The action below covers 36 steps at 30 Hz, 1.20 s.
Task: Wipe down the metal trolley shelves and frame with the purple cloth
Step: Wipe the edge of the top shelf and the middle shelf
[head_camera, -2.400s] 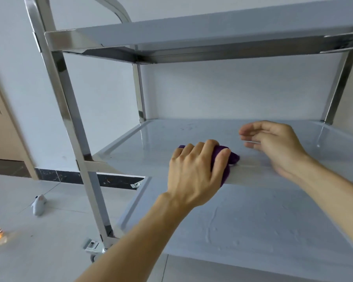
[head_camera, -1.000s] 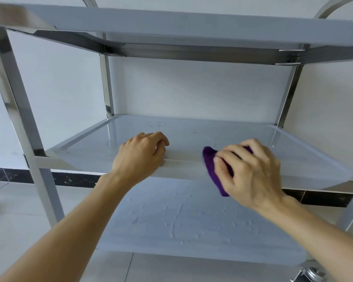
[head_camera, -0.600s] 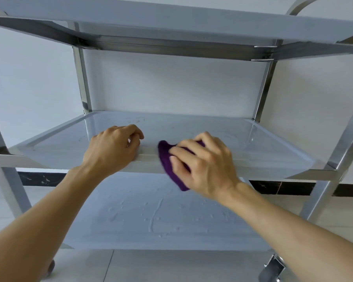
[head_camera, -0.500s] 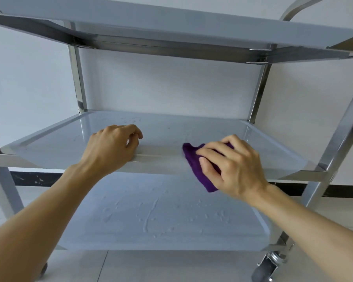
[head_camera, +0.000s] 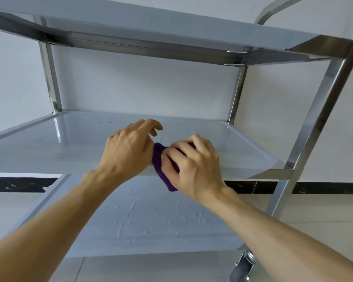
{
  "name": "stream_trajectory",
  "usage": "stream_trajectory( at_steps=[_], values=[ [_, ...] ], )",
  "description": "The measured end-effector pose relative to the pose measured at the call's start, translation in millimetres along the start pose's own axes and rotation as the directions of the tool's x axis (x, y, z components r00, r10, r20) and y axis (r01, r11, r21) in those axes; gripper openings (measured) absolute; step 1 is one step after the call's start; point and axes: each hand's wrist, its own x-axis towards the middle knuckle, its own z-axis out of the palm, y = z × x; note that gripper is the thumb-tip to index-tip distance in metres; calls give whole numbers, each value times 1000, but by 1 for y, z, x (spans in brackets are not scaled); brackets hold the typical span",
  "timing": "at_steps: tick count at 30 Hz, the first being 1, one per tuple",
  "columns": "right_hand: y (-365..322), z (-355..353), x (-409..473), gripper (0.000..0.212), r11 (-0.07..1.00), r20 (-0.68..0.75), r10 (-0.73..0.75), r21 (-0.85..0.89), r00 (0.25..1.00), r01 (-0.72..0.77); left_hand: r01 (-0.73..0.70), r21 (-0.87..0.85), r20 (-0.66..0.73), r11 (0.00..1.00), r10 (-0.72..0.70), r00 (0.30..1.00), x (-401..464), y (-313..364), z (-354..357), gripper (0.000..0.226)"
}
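A three-shelf metal trolley fills the view. Its middle shelf (head_camera: 49,151) is at hand height, with the top shelf (head_camera: 151,23) above and the bottom shelf (head_camera: 151,220) below. The purple cloth (head_camera: 158,159) is folded over the middle shelf's front edge. My right hand (head_camera: 194,165) grips the cloth against that edge. My left hand (head_camera: 128,151) rests on the same edge, right beside the cloth, fingers curled and apart, touching the cloth's left side. Most of the cloth is hidden under my right hand.
The shiny front right post (head_camera: 322,110) rises close to my right arm. A caster wheel (head_camera: 243,267) sits at the bottom right corner. Two rear posts (head_camera: 49,74) stand against the white wall. Wet streaks mark the bottom shelf. Tiled floor lies beneath.
The cloth passed from my left hand to my right hand. My right hand slid the cloth right, then back left along the front edge, ending against my left hand. The view shifted left.
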Motion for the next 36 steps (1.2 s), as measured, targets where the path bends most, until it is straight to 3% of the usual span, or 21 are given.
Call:
stream_trajectory(
  at_steps=[5,10,14,16,18,20,22,25,30,33,36],
  values=[
    [60,-37,-23,23,997,111,-75,10,991,74,79,-80,26,994,-77,997,15,11,12,32],
    [137,-82,-56,30,990,223,95,-118,970,-70,-50,-21,137,999,52,989,12,31,25,22],
    [153,-94,-59,30,970,288,204,-190,936,-153,-105,28,159,994,99,982,8,34,25,19],
    [155,-88,-46,30,939,373,335,-203,865,-276,-61,26,156,998,56,986,7,28,22,18],
    [161,-76,-28,37,869,462,495,-273,736,-414,-15,27,153,1000,10,988,7,21,18,17],
    [163,-60,-11,41,786,493,616,-330,615,-522,23,45,151,999,-30,988,7,13,13,17],
    [154,-39,2,39,738,502,671,-381,545,-558,63,74,151,995,-74,986,6,4,9,17],
    [127,-10,19,36,783,592,615,-377,521,-495,133,85,153,988,-145,978,6,-12,2,17],
    [77,2,36,33,926,751,256,-10,609,-377,176,68,143,982,-184,972,13,-26,-5,18],
    [76,-17,30,30,901,772,114,185,626,-392,151,78,129,985,-161,979,25,-34,-10,18],
    [93,-44,14,26,866,785,116,219,609,-449,131,85,210,988,-146,967,27,-44,-11,17]
  ],
)
